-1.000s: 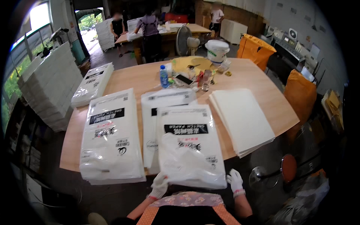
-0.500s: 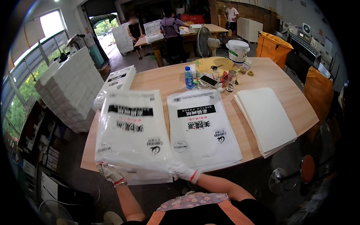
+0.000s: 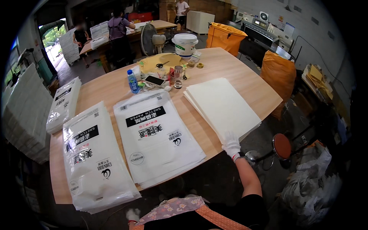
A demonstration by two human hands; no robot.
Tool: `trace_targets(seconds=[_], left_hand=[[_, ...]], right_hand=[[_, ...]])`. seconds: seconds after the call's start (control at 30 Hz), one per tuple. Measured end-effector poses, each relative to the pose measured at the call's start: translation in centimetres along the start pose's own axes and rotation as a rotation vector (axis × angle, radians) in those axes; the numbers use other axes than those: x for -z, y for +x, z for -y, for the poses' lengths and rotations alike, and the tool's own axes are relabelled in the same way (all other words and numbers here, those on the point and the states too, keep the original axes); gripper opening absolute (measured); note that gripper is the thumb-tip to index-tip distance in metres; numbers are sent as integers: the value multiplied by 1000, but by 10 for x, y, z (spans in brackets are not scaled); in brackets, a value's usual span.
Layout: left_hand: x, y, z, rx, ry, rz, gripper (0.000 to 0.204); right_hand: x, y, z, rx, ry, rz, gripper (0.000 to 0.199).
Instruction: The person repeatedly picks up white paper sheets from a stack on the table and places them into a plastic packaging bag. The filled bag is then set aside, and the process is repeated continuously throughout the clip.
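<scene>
My right hand (image 3: 231, 146), in a white glove, is at the near corner of a stack of blank white paper (image 3: 226, 107) on the table's right side. Its fingers stretch forward over the paper's edge. Low beside my apron is my gloved left hand (image 3: 133, 215), away from the table; its fingers are too small and blurred to read. A pile of printed clear plastic bags (image 3: 168, 145) lies flat in the middle of the table. To its left rests a filled sketch paper packet (image 3: 96, 161), its near end past the table edge.
Another stack of packets (image 3: 63, 103) lies at the far left. A bottle (image 3: 132, 81), phone (image 3: 154, 80), drinking glass (image 3: 178, 76), scissors (image 3: 161, 64) and white bucket (image 3: 184, 45) stand or lie toward the back. A round stool (image 3: 281, 146) is at right. Several people are behind.
The view has turned right. Both hands have let go of the packet, which now lies on the table at left. My right hand has moved to the blank paper; my left has dropped toward my body.
</scene>
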State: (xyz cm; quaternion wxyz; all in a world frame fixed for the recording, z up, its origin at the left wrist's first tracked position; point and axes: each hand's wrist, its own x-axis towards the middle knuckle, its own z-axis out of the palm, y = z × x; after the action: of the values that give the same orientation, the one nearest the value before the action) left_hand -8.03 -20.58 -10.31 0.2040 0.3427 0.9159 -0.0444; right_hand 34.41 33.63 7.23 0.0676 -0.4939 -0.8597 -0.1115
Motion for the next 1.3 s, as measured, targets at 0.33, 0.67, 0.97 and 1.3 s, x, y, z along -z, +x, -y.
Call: trace_targets(seconds=[0.33, 0.67, 0.97, 1.3], left_hand=[[146, 14, -307, -718, -795, 297, 19], [191, 46, -398, -494, -1294, 690, 37], [227, -39, -424, -1275, -14, -142, 76], [199, 94, -289, -632, -92, -409, 30]], right_hand=[[-21, 31, -77, -45, 228, -284, 27], [70, -88, 30, 100, 1791, 100, 39], [24, -105, 69, -494, 2185, 176, 49], [71, -114, 83, -537, 1346, 58, 29]])
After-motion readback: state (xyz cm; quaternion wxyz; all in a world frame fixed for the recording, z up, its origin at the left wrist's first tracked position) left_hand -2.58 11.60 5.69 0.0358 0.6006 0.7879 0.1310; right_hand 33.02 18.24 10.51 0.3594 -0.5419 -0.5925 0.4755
